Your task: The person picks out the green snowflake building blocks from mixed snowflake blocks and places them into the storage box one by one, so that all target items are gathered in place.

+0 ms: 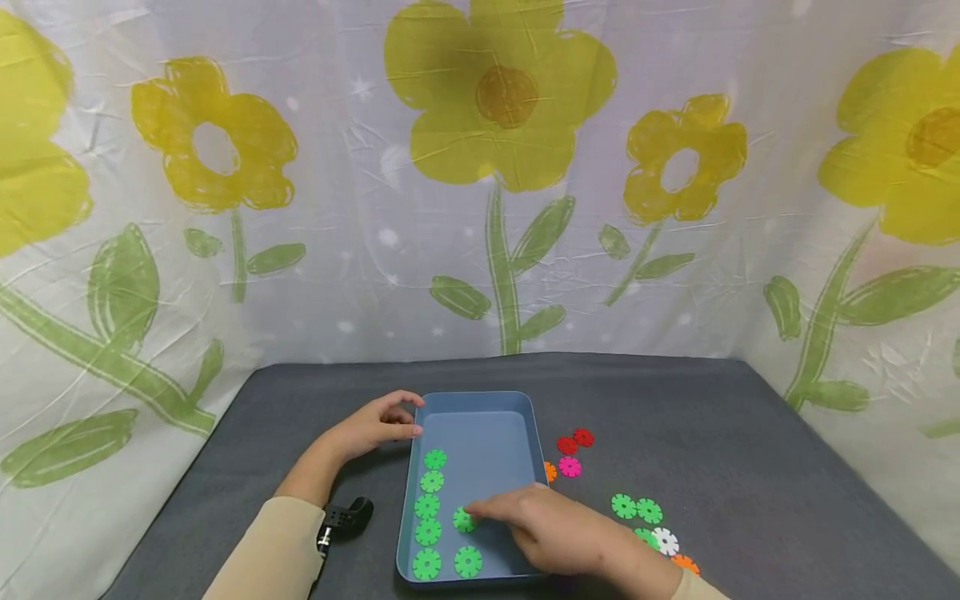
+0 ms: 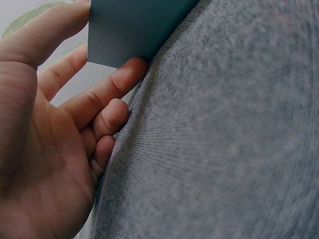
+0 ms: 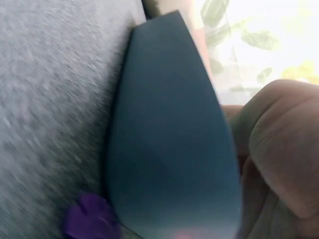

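Note:
A blue tray point(image 1: 480, 433) lies on the dark cloth with several green notched plastic discs point(image 1: 427, 532) lined up along its left side. Beside that column, near the tray's front, sits another green disc point(image 1: 468, 562). My right hand point(image 1: 551, 525) reaches over the tray's right wall, its extended index fingertip touching a green disc point(image 1: 460, 521) just behind that one. At the tray's far left, my left hand point(image 1: 382, 427) holds the rim with thumb and fingers. In the left wrist view, fingers point(image 2: 127, 77) lie against the tray's corner point(image 2: 129, 35).
Right of the tray are red discs point(image 1: 567, 445), a pink disc point(image 1: 570, 466) and an orange disc point(image 1: 551, 472). Nearer lie green discs point(image 1: 623, 506), a white disc point(image 1: 666, 542) and an orange one. A purple disc point(image 3: 92, 219) shows beside the tray in the right wrist view.

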### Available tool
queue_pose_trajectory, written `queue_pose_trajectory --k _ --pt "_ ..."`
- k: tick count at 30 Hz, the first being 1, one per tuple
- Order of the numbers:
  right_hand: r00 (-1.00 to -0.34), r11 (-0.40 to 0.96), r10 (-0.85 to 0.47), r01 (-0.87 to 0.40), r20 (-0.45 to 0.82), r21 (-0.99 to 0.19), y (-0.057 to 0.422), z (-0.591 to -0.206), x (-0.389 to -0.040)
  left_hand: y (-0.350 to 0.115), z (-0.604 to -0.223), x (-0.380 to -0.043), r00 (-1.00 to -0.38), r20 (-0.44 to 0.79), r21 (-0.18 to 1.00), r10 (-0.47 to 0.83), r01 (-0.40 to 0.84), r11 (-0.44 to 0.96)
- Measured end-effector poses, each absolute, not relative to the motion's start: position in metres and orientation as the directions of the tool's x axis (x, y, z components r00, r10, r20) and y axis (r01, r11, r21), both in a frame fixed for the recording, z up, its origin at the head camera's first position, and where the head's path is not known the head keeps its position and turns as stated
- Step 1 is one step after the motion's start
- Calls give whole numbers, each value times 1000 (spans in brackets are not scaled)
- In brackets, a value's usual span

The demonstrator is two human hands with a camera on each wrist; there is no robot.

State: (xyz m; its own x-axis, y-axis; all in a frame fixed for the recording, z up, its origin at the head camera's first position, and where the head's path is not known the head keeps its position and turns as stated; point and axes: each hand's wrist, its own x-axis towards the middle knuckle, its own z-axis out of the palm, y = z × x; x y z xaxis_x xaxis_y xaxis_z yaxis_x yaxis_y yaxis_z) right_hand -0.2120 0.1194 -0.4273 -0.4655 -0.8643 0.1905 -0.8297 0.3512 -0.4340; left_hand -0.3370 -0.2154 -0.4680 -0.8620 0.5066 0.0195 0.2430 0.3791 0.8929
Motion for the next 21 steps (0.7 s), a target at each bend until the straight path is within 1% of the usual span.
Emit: queue_pose_trajectory --k 2,4,6,9,12,14,16,19,21 --pt "-495 371 -851 -802 176 -468 124 -422 -214 -215 -467 -336 -861 23 894 508 245 375" --pt "-548 415 -819 -772 173 -482 131 -414 -217 -215 -466 -335 -864 21 896 503 240 374" --pt "-613 480 -771 -739 175 -473 140 -408 -221 -215 -465 -335 -865 22 897 501 238 372" --pt "-705 598 -693 -680 153 -424 160 -397 -230 -214 -467 -335 -867 25 896 498 240 373" --pt "-789 712 -611 -579 55 -397 181 -391 -239 -214 -470 -337 -867 23 893 497 242 380" --pt "-840 778 -540 -474 -52 -412 194 -389 -244 -215 -470 -338 -868 18 890 496 240 387" --pt "-881 844 -445 -355 -158 -402 204 -390 -247 -215 -471 -339 -866 17 891 499 240 386" --pt "-909 922 -317 -228 -269 -314 212 -392 -250 -217 -471 -339 -864 12 892 502 236 385" --pt "-915 946 -280 -212 -289 -246 213 -395 -251 -218 -471 -339 -865 6 895 501 228 383"
